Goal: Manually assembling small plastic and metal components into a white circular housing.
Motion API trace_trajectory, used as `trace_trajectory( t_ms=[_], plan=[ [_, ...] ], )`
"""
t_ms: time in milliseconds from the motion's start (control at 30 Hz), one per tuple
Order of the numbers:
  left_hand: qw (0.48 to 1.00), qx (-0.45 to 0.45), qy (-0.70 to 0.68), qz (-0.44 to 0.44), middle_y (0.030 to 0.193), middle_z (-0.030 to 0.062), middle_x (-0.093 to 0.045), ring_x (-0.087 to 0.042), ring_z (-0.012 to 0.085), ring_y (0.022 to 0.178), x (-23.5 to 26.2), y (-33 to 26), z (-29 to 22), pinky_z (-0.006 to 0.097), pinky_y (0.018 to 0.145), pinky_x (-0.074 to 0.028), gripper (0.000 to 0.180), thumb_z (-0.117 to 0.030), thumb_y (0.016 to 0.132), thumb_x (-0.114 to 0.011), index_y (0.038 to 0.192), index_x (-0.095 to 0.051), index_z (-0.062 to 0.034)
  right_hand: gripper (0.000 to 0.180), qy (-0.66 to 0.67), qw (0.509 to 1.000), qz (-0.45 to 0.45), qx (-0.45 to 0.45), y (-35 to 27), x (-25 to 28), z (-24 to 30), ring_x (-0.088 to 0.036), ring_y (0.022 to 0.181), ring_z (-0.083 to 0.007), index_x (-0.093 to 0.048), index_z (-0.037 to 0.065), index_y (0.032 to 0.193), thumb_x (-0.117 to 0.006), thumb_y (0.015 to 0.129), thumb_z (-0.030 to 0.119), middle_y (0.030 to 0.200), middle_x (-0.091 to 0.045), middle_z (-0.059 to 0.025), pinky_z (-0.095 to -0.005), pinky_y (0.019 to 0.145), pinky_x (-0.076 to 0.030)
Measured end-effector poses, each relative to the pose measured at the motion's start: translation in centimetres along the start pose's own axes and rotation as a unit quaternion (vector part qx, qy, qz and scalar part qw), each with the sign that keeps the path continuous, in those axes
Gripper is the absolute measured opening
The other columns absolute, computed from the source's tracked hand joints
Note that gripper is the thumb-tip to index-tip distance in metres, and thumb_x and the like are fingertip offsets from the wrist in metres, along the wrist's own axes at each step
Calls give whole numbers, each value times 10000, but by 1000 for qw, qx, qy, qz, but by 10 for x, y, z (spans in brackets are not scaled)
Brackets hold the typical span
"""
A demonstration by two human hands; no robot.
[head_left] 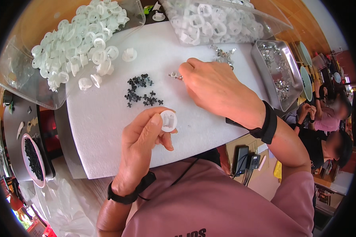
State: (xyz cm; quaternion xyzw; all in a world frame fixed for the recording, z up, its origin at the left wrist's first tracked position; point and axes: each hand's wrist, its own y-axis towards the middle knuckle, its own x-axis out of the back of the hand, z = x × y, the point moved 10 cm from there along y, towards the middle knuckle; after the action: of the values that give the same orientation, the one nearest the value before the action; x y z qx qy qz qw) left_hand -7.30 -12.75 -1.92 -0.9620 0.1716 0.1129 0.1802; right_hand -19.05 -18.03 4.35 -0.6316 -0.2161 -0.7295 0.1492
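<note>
My left hand (144,132) pinches a round white plastic part (169,121) with a molded slot in its middle, held above the white foam sheet (106,146). Palm down on the far side of the sheet, my right hand (215,85) has its fingers curled together. Small shiny metal pieces (175,75) show at its fingertips, seemingly pinched; the hand itself hides most of the grip. A loose group of small black cross-shaped pieces (140,85) lies between the hands and the left side of the sheet. More metal pieces (224,55) lie just beyond my right hand.
Clear plastic bins with white round parts (83,39) and white ring-like parts (209,23) stand at the back. At right sits a metal tray (279,75) of metal pieces. A pink-rimmed bowl (33,160) of black pieces is at left. Other people (324,134) sit at far right.
</note>
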Motion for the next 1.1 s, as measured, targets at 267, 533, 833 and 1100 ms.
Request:
trace_trajectory(
  t_ms=[267, 533, 833, 1100],
  plan=[
    [1000, -8, 16, 9, 811, 131, -602, -510, 140, 567, -2, 1, 0, 272, 550, -433, 355, -230, 1006, -397, 1105, -566, 66, 103, 4, 1000, 18, -5, -3, -2, -6, -648, 720, -322, -591, -34, 829, -584, 731, -2, 801, -618, -157, -404, 577, -508],
    [1000, -8, 6, 4, 803, 64, -614, -544, 86, 589, -2, -1, 0, 234, 585, -419, 350, -276, 1006, -436, 1078, -609, 20, 120, 71, 997, 5, -26, -4, 3, -13, -631, 771, -371, -576, -48, 858, -562, 751, 3, 820, -619, -176, -436, 631, -503],
    [1000, -5, 11, 5, 774, 62, -596, -530, 91, 587, -2, -1, -1, 236, 583, -422, 356, -272, 1006, -433, 1074, -610, 29, 86, 16, 1000, 5, -4, 7, -4, -3, -640, 729, -349, -580, -33, 831, -556, 757, 2, 787, -621, -180, -441, 603, -506],
    [1000, 4, 9, 0, 704, 56, -581, -487, 68, 547, 0, -1, 1, 216, 537, -388, 381, -303, 1008, -442, 1076, -620, 28, 75, 170, 983, 22, -58, 0, 10, -14, -655, 684, -307, -585, -25, 805, -559, 784, 42, 699, -628, -164, -398, 562, -492]
  ],
)
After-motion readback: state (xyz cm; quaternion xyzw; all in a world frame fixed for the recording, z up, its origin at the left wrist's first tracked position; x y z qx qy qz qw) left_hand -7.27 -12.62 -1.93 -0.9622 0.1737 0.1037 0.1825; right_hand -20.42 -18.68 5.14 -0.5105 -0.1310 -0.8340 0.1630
